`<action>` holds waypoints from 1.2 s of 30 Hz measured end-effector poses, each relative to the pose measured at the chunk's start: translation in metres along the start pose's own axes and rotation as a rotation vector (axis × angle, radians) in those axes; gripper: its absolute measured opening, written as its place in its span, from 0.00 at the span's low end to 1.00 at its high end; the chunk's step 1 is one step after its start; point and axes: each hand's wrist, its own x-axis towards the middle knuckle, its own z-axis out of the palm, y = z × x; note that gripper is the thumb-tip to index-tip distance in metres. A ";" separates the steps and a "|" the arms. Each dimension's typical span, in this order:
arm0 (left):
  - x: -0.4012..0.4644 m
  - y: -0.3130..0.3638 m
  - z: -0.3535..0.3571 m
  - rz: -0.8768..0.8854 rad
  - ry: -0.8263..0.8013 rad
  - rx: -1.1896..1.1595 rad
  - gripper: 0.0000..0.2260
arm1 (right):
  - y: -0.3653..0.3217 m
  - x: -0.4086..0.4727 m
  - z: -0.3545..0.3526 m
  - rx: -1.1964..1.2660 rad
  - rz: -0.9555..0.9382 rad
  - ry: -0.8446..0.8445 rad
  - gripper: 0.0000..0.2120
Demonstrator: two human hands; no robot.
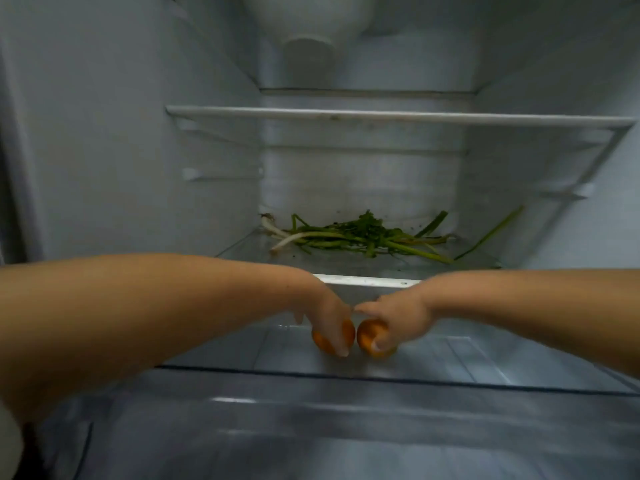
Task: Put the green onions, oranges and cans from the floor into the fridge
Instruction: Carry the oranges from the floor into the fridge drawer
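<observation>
Both my arms reach into the open fridge. My left hand point(330, 317) grips an orange point(347, 334) from above, low over the glass shelf point(450, 351). Right beside it, my right hand point(394, 315) grips a second orange point(367, 336). The two oranges almost touch each other. I cannot tell whether they rest on the glass. A bunch of green onions point(360, 239) lies across the shelf above, near the back wall. No cans are in view.
A white-edged upper shelf point(398, 116) spans the fridge higher up. The fridge side walls close in on the left point(121, 150) and right point(554, 81). A translucent drawer front point(329, 427) fills the bottom of the view.
</observation>
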 end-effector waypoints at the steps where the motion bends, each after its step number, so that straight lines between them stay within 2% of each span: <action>1: -0.012 0.002 -0.003 0.013 -0.049 -0.009 0.36 | -0.002 -0.009 -0.007 0.051 -0.003 -0.041 0.34; 3: -0.039 0.005 -0.011 -0.026 -0.077 -0.083 0.30 | -0.008 -0.031 -0.019 0.151 0.021 -0.072 0.32; 6: -0.089 0.011 -0.025 -0.029 0.100 -0.167 0.19 | -0.020 -0.074 -0.030 0.224 0.052 0.051 0.23; 8: -0.123 0.018 -0.024 0.014 0.281 -0.247 0.13 | -0.031 -0.105 -0.031 0.073 0.053 0.252 0.17; 10: -0.155 0.025 -0.012 0.058 0.486 -0.406 0.09 | -0.041 -0.134 -0.024 -0.122 0.081 0.509 0.15; 12: -0.182 0.030 0.006 0.103 0.691 -0.530 0.09 | -0.047 -0.159 -0.009 -0.111 0.100 0.720 0.14; 15: -0.215 0.036 0.041 0.091 1.007 -0.496 0.10 | -0.058 -0.189 0.023 -0.034 0.052 0.947 0.13; 20: -0.260 0.051 0.127 0.100 1.293 -0.295 0.10 | -0.090 -0.209 0.084 -0.089 -0.113 1.201 0.14; 24: -0.295 0.053 0.209 0.096 1.315 -0.133 0.17 | -0.145 -0.208 0.121 -0.114 -0.218 1.215 0.18; 29: -0.351 0.031 0.329 -0.029 1.262 -0.126 0.12 | -0.245 -0.194 0.170 -0.120 -0.385 1.150 0.12; 31: -0.385 0.022 0.387 -0.071 1.169 -0.125 0.12 | -0.294 -0.191 0.196 -0.109 -0.477 1.088 0.13; 36: -0.504 -0.011 0.534 -0.364 1.000 -0.231 0.14 | -0.454 -0.211 0.251 -0.069 -0.657 0.893 0.15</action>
